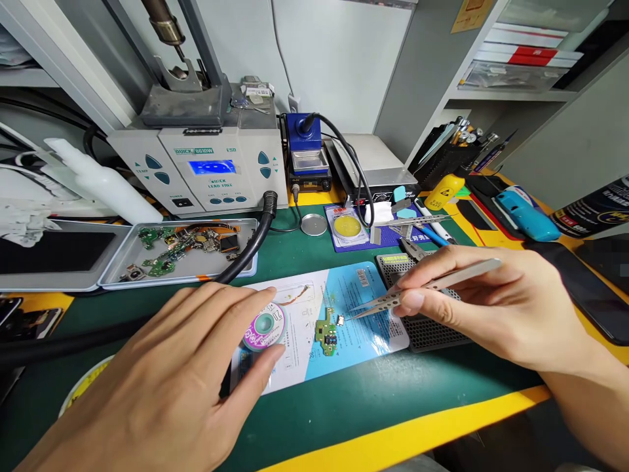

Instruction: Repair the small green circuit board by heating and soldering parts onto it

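Observation:
My left hand is curved around a purple-labelled spool of desoldering wick, with index finger and thumb at opposite edges of it. In my right hand is a pair of metal tweezers, pinched between thumb and fingers. Their tips are slightly apart and point left, close to a small metal connector. That connector lies at the right edge of a small green circuit board. Under the board is a blue and white printed card.
A hot air station stands at the back, its black hose running behind my left hand. A tray of circuit boards sits at left. Right of the card lies a perforated black plate; pliers and a yellow bottle are farther back.

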